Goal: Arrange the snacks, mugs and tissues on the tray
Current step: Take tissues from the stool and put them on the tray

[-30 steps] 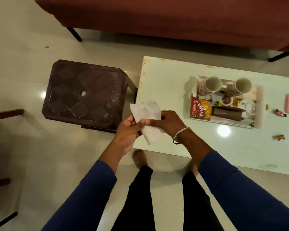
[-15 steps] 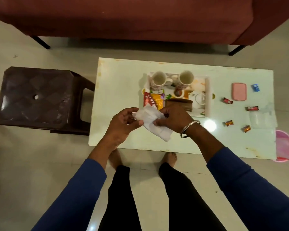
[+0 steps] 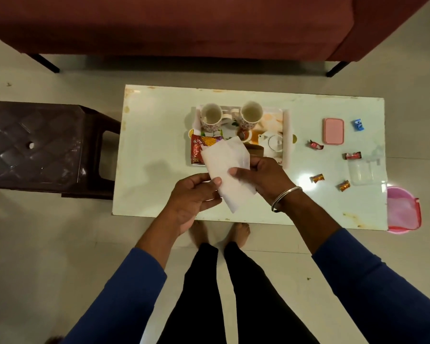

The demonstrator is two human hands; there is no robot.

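Note:
I hold a white tissue [image 3: 225,170] flat between both hands above the near half of the white table [image 3: 154,145]. My left hand [image 3: 195,197] pinches its lower left edge and my right hand [image 3: 263,176] grips its right side. Just behind it stands the printed tray [image 3: 286,135]. Two floral mugs [image 3: 211,116] [image 3: 251,114] stand at the tray's back. A red and yellow snack packet [image 3: 199,148] lies at its front left, partly hidden by the tissue. A brown packet [image 3: 256,150] peeks out beside my right hand.
Several wrapped candies [image 3: 317,178] lie on the table's right part, with a pink box [image 3: 333,131], a blue packet [image 3: 358,125] and a clear container [image 3: 363,170]. A dark plastic stool [image 3: 42,145] stands left, a red sofa [image 3: 184,23] behind, a pink basket [image 3: 402,209] at the right.
The view has swung right, centring the table. The tissue was crumpled between my hands and is now spread flatter and lifted toward the tray's front edge.

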